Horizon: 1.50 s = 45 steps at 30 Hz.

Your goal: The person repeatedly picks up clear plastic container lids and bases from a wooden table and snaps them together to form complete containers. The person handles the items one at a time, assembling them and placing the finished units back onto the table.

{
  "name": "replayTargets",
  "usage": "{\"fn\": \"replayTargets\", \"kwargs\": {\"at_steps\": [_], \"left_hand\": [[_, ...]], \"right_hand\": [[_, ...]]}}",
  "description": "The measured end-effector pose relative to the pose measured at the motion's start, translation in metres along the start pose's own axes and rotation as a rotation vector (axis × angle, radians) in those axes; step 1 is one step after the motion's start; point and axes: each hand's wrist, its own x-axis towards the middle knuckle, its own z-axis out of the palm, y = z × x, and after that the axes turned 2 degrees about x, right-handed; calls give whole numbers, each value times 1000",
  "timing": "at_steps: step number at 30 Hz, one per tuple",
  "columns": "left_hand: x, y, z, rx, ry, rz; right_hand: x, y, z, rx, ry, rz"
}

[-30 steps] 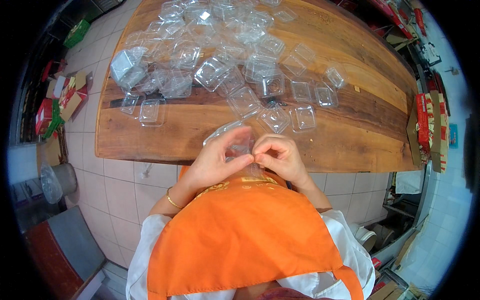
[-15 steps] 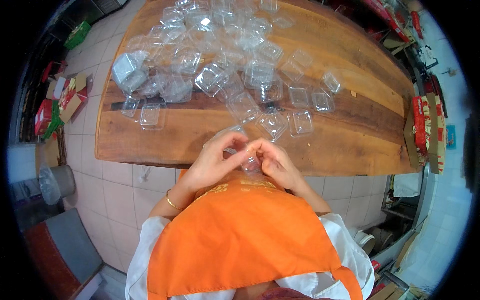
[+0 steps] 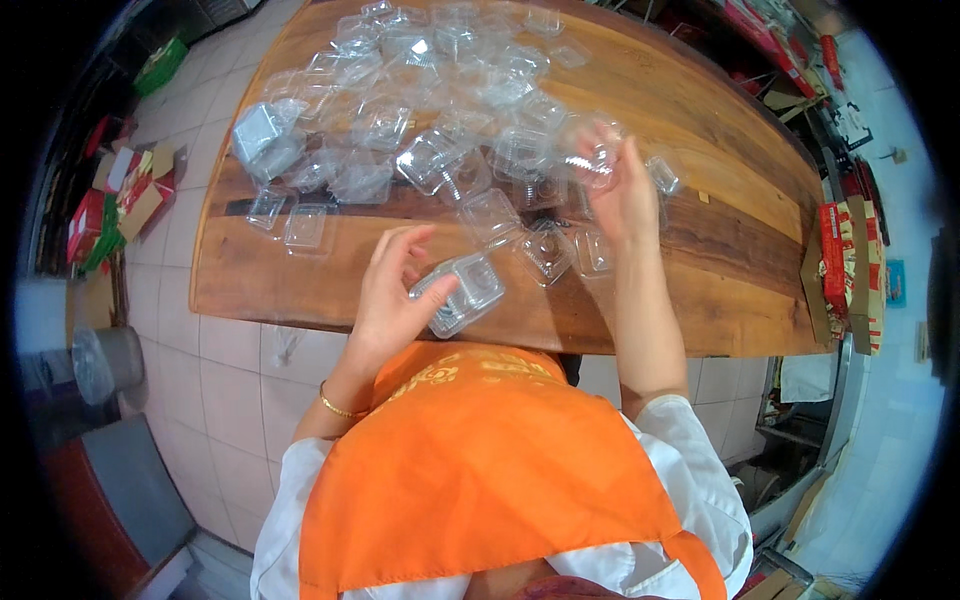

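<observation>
A clear plastic clamshell box [image 3: 468,290], seemingly nested with others, sits by the table's near edge. My left hand [image 3: 392,295] is curved around its left side, fingers apart, the thumb lying over its edge. Farther out to the right, my right hand [image 3: 625,190] reaches over the table. Its bent fingers are on a clear plastic box [image 3: 590,160], whose shiny surface shows across them; its outline is hard to make out. Loose clear boxes, among them one [image 3: 547,252] and another [image 3: 490,217], lie between the hands.
A heap of clear plastic boxes [image 3: 410,50] covers the far left of the wooden table [image 3: 740,270]. A bluish stack [image 3: 268,140] stands near its left edge. Red-and-cream cartons [image 3: 845,270] stand at the right end. Tiled floor [image 3: 235,390] shows at left.
My hands were together near my apron, working on a small clear piece. They have parted: the right has reached far forward, and the left has moved beside the box at the near edge.
</observation>
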Motion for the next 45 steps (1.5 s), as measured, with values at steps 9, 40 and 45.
{"fn": "replayTargets", "kwargs": {"at_steps": [9, 40, 45], "left_hand": [[-25, -26, 28, 354, -189, 77], [-21, -68, 52, 362, -42, 442], [-18, -68, 53, 356, -27, 449]], "right_hand": [[11, 50, -62, -185, 296, -244], [-87, 18, -106, -1746, 66, -531], [11, 20, -124, -1730, 18, -590]]}}
